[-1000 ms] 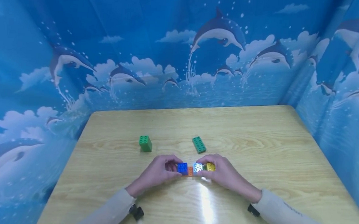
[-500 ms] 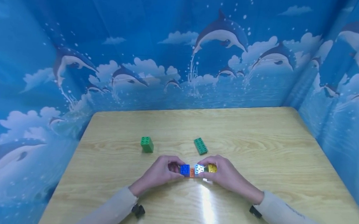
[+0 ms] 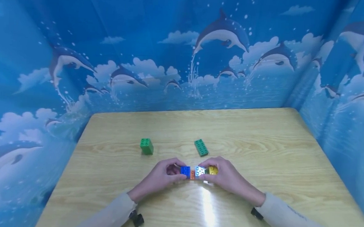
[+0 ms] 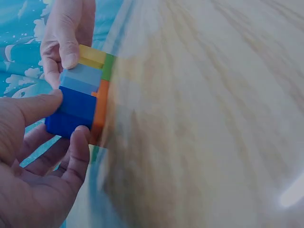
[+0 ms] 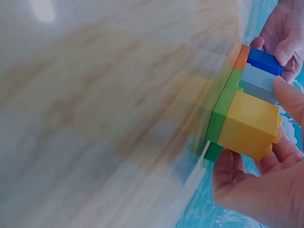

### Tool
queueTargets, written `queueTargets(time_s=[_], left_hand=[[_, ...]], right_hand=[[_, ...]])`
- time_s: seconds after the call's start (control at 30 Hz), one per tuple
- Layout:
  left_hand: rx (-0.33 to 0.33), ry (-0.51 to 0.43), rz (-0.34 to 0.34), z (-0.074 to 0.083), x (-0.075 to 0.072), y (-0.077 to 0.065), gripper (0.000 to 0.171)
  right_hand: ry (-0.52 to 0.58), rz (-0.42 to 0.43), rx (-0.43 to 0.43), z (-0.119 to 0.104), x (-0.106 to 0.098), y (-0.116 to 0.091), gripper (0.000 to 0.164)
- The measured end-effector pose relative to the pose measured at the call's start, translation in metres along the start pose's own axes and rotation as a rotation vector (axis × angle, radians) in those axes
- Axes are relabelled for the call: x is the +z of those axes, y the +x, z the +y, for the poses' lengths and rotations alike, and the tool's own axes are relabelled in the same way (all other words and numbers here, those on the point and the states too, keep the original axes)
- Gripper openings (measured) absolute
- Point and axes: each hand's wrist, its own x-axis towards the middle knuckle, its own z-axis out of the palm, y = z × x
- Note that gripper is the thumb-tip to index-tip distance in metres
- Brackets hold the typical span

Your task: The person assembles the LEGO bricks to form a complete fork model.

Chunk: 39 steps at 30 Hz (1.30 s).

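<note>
A joined row of toy building bricks lies on the table. My left hand (image 3: 163, 174) pinches the dark blue brick (image 3: 185, 171) at its left end; the left wrist view shows thumb and fingers on this brick (image 4: 73, 107). Beneath the blue and light blue bricks sits an orange brick (image 3: 192, 175). My right hand (image 3: 223, 172) grips the light blue brick (image 3: 200, 170), a fingertip against it in the right wrist view. Under that palm stands a yellow brick (image 5: 249, 123) on a light green base brick (image 5: 222, 109). The hand partly hides these in the head view.
A tall green brick stack (image 3: 147, 146) stands behind and left of my hands. Farther right, a flat dark green brick (image 3: 201, 147) lies on the wooden table (image 3: 255, 131). A dolphin-patterned curtain (image 3: 148, 50) surrounds the table's back and sides.
The view shifts slightly with the head. Both hands keep their hold on the brick row, with no clear movement of the bricks.
</note>
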Motion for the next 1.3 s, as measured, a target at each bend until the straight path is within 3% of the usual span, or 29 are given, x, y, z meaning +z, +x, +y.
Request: queueTargets(time_s=[0.2,0.37,0.67,0.77,0.87,1.0,1.3], left_hand=[[0.032,-0.032,0.002,0.002,-0.003,0.000,0.030],[-0.007,-0.112,-0.028,0.005,-0.004,0.000,0.029],[-0.016,-0.093,-0.062,0.008,-0.004,0.002,0.030],[-0.014,-0.088,-0.055,0.007,-0.004,0.002,0.030],[0.000,-0.080,-0.038,0.006,-0.005,0.001,0.030],[0.014,-0.073,-0.028,0.005,-0.005,0.002,0.031],[0.011,-0.072,-0.033,0.007,-0.002,0.003,0.031]], right_hand=[[0.000,-0.004,0.004,0.000,0.001,0.002,0.035],[-0.043,-0.006,-0.057,-0.002,0.001,0.000,0.034],[-0.138,-0.087,-0.113,-0.004,-0.010,-0.001,0.036],[-0.093,-0.067,-0.089,-0.002,-0.019,0.004,0.042],[-0.056,0.023,-0.061,0.005,-0.030,0.014,0.046],[-0.103,0.099,-0.011,0.015,-0.040,0.029,0.049],[-0.199,0.018,0.027,0.018,-0.033,0.052,0.068]])
